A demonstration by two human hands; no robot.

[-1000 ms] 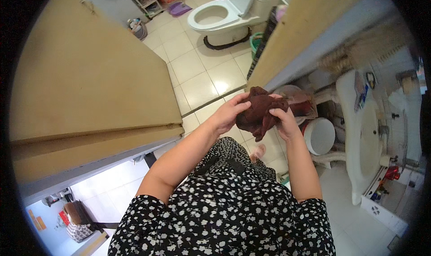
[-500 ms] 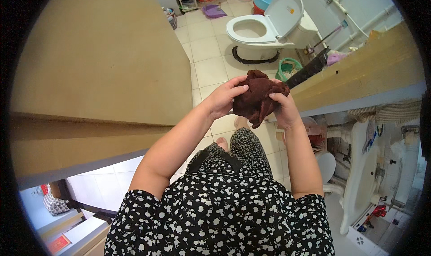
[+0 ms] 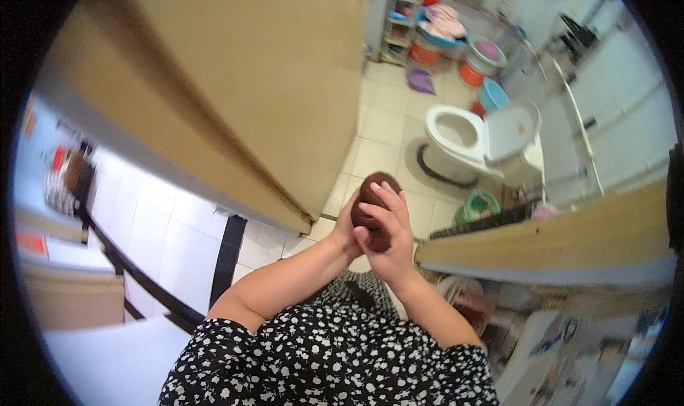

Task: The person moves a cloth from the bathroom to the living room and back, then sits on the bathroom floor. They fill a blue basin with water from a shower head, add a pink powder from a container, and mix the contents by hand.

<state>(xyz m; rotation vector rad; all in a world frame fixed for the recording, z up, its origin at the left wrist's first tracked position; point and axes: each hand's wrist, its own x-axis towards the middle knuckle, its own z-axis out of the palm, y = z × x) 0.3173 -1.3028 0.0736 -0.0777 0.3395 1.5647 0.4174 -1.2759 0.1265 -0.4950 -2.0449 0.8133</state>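
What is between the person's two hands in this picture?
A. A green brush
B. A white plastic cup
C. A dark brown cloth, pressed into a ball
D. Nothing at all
C: the left hand and right hand close around a dark brown cloth bunched into a rounded lump.

1. Both forearms rise from the lower edge, elbows bent, meeting in front of the chest.
2. The right hand point(image 3: 388, 224) sits on top, fingers point(image 3: 381, 208) curled over a dark brown bundle point(image 3: 372, 192), knuckles facing up.
3. The left hand point(image 3: 348, 228) cups from beneath and behind, mostly hidden.
4. Wrists are pressed close, hands touching each other.
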